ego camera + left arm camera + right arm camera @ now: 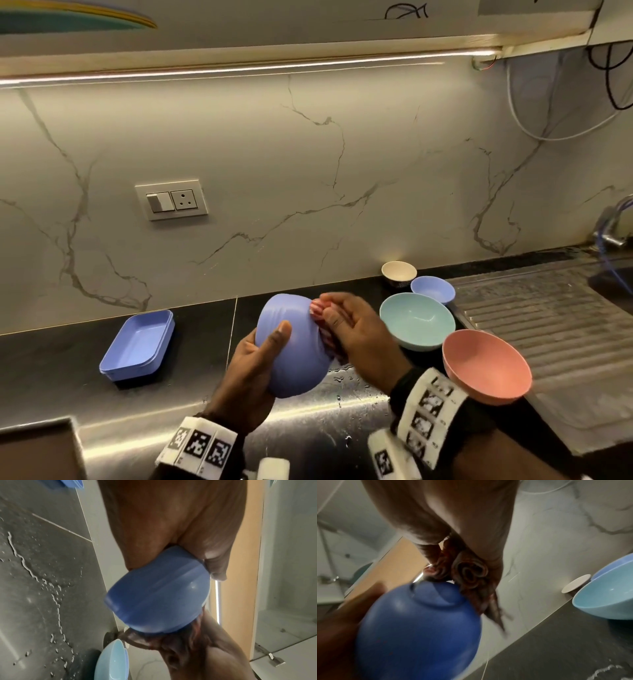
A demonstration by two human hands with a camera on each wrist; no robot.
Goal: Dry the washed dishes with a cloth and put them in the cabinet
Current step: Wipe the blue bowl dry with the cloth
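At the far left of the black counter (51, 370) sits a blue rectangular tray (138, 344), stacked on another like it. Moving right, your left hand (251, 368) grips the large blue bowl (294, 346) above the wet steel strip at the counter's front edge, thumb laid across its outer wall and the remaining fingers hidden behind it; the bowl is tipped on its side, base ring toward your other hand. Your right hand (356, 329) curls around a bunched red-and-white striped cloth (318, 308) and presses it against the bowl's base; most of the cloth is buried under the fingers, and the wrist views blur it, so you cannot tell how much of it touches. The bowl's inside faces away from every camera. Further right on the counter stand a light teal bowl (418, 322), a small blue bowl (433, 289) just behind it, and a small cream bowl (399, 272) near the marble wall. A pink bowl (486, 366) rests by the ribbed steel drainboard (555, 325), partly cut off by your right wristband.
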